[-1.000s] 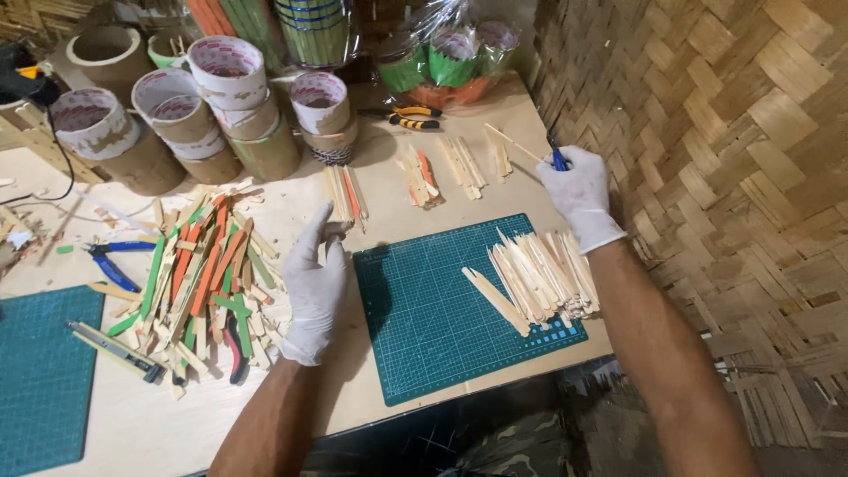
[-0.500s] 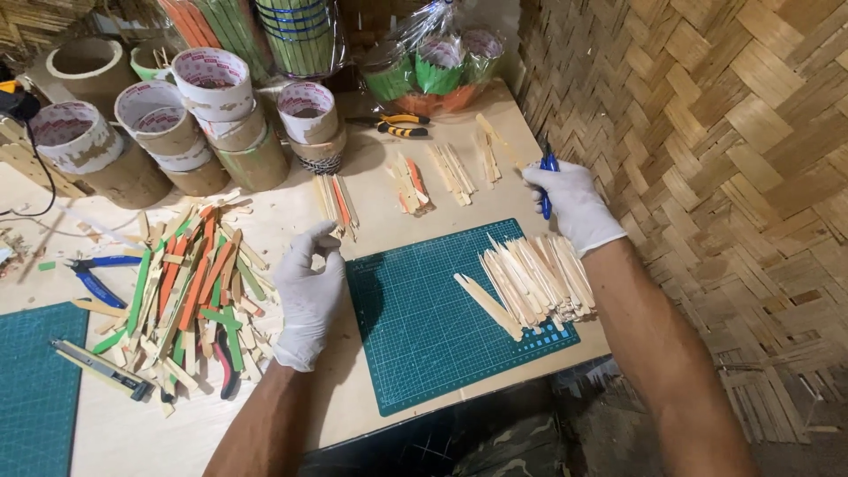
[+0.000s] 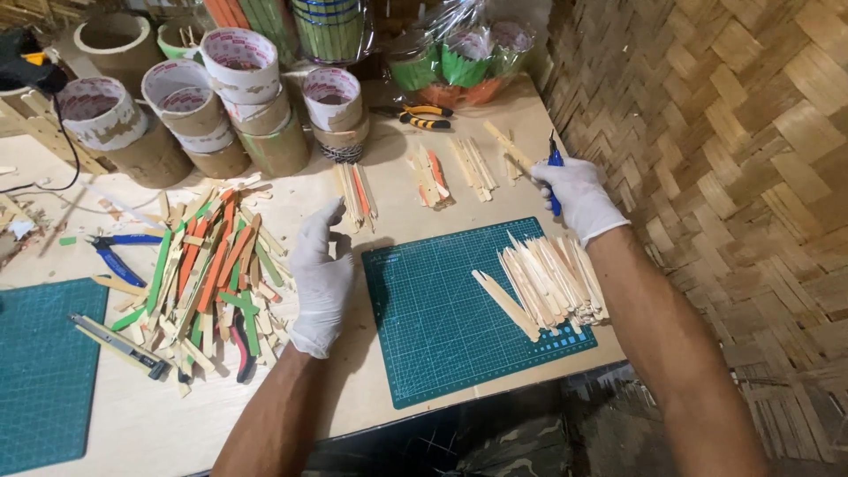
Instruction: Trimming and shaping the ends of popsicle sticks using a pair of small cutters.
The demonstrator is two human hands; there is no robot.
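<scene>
My right hand (image 3: 576, 196), gloved, is closed around a blue-handled cutter (image 3: 554, 173) at the upper right of the frame, its tip beside a plain bamboo strip (image 3: 508, 145) lying on the wooden table (image 3: 132, 424). My left hand (image 3: 320, 276) is open and empty, fingers spread, resting at the centre between the heap of coloured bamboo sticks (image 3: 208, 265) and the green cutting mat (image 3: 442, 309). A stack of pale trimmed sticks (image 3: 548, 278) lies on the mat's right part. I judge that the blade is the risk: working off the mat, it could skid along the strip and nick the table or my glove.
</scene>
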